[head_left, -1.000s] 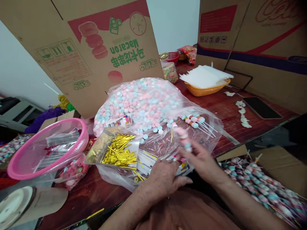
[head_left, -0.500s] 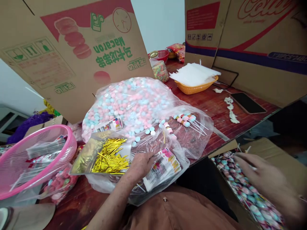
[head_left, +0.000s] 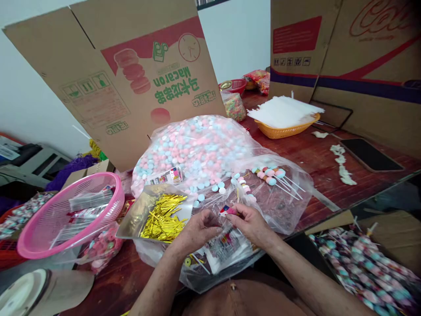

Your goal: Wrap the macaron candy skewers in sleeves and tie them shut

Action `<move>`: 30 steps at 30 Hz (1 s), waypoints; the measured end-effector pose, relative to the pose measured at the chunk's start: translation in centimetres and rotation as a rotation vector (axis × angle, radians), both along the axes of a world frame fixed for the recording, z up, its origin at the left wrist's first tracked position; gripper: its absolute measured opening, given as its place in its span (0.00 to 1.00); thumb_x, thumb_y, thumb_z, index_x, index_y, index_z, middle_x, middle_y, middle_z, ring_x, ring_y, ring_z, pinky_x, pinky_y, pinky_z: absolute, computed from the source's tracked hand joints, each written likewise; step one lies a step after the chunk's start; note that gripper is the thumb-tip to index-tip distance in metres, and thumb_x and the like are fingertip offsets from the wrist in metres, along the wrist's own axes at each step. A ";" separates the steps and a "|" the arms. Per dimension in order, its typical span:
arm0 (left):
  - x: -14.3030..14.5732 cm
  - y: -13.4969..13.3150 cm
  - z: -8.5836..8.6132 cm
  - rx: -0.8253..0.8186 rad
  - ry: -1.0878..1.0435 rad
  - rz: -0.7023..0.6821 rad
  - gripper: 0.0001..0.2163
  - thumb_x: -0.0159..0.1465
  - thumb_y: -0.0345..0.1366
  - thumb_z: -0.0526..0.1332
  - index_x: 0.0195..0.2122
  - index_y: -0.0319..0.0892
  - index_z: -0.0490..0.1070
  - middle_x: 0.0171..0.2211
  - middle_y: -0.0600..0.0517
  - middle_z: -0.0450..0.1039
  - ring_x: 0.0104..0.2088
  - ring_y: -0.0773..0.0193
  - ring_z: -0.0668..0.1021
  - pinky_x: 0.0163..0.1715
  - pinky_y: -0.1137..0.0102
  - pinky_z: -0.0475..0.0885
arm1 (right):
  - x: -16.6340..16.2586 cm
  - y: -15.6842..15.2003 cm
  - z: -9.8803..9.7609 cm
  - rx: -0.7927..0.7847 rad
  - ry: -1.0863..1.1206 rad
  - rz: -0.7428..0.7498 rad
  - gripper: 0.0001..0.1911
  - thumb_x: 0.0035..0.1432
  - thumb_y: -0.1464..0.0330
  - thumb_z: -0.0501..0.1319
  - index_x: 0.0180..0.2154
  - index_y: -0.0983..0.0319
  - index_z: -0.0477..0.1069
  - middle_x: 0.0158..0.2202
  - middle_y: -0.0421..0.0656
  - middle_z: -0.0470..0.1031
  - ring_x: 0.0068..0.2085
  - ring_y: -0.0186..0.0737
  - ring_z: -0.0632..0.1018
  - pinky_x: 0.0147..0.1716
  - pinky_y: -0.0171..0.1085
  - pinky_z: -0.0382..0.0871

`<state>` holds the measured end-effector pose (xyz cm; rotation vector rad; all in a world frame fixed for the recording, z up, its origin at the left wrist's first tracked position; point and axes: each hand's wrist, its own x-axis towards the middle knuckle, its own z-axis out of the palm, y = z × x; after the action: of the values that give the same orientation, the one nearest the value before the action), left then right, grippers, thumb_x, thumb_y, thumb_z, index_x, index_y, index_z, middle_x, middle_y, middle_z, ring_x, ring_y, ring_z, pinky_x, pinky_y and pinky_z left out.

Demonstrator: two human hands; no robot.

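Observation:
My right hand is closed, thumb and fingertips pinching a small printed plastic packaging bag by its colourful end. Facing it, my left hand has curled fingers beside the bag; whether they grip an edge of it I cannot make out. Below both hands lies a stack of printed bags on clear plastic. Left of my left hand, a tray holds gold twist ties. Beyond the hands, skewers of pink, blue and brown candy rest on a plastic sheet, by a big bag of loose pastel candies.
A pink basket with bags stands left, near a lidded container. An orange basket of white sticks and a phone lie right. Tall cardboard boxes rise behind. Below the table's right edge, a carton holds wrapped skewers.
My right hand has left the carton of wrapped skewers and come to my left hand over the bags. A printed bag is now pinched there. The view has shifted left.

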<state>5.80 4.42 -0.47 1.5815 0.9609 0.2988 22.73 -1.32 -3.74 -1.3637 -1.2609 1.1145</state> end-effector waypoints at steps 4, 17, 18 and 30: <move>-0.1 0.4 -0.3 0.125 0.063 0.001 0.06 0.52 0.36 0.62 0.25 0.38 0.68 0.25 0.53 0.70 0.28 0.66 0.70 0.31 0.72 0.64 | 0.3 -0.6 -0.6 -0.097 -0.024 -0.020 0.15 0.53 0.60 0.55 0.21 0.62 0.61 0.17 0.35 0.60 0.21 0.29 0.60 0.20 0.30 0.54; 0.8 -0.9 -1.0 0.356 0.135 -0.005 0.10 0.59 0.41 0.57 0.35 0.40 0.68 0.26 0.54 0.69 0.25 0.67 0.69 0.25 0.74 0.62 | -0.5 -0.9 -0.7 0.121 -0.268 -0.194 0.17 0.58 0.62 0.50 0.20 0.62 0.59 0.18 0.35 0.59 0.22 0.30 0.60 0.22 0.30 0.54; 0.9 -1.2 -1.4 0.367 0.130 0.031 0.10 0.59 0.42 0.57 0.32 0.40 0.68 0.24 0.55 0.68 0.24 0.68 0.68 0.24 0.74 0.62 | -0.4 -1.0 -0.9 0.140 -0.321 -0.207 0.18 0.59 0.61 0.50 0.20 0.62 0.57 0.18 0.35 0.59 0.22 0.30 0.60 0.22 0.30 0.54; -1.1 -0.5 -1.2 1.026 -0.082 0.048 0.05 0.61 0.31 0.56 0.35 0.43 0.71 0.32 0.51 0.76 0.35 0.63 0.75 0.38 0.68 0.67 | 13.7 3.0 -0.8 0.068 -1.152 -0.507 0.13 0.55 0.73 0.50 0.26 0.67 0.71 0.26 0.54 0.72 0.33 0.48 0.73 0.34 0.43 0.62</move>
<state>4.68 3.94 -1.71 2.4320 0.8098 0.9951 36.47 1.63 -4.54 -2.2076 -1.5165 -0.1653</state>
